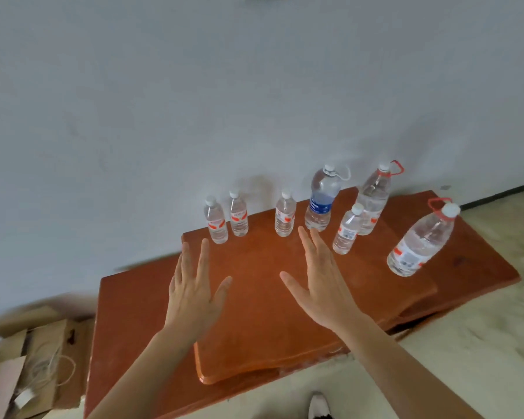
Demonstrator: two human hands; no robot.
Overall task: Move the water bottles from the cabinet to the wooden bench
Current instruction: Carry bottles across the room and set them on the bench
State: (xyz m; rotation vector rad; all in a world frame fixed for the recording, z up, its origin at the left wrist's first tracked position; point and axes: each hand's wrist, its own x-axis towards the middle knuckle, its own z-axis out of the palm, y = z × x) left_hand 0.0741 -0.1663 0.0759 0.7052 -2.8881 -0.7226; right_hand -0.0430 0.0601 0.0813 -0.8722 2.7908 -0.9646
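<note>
Several clear water bottles stand upright on the reddish wooden bench (254, 313). Small ones with red labels (216, 220), (238, 214), (285, 219) line the far edge, and another small one (347, 229) stands further right. A large blue-labelled bottle (321, 201) and two large bottles with red carry loops (372, 201), (421, 240) are on the right. My left hand (191, 297) and my right hand (321, 282) hover flat over the bench, fingers spread, holding nothing. The cabinet is out of view.
A pale wall rises directly behind the bench. Cardboard boxes (34, 358) with a white cord lie on the floor at the lower left. Light tiled floor (481, 343) spreads to the right. A white shoe (318, 405) shows at the bottom edge.
</note>
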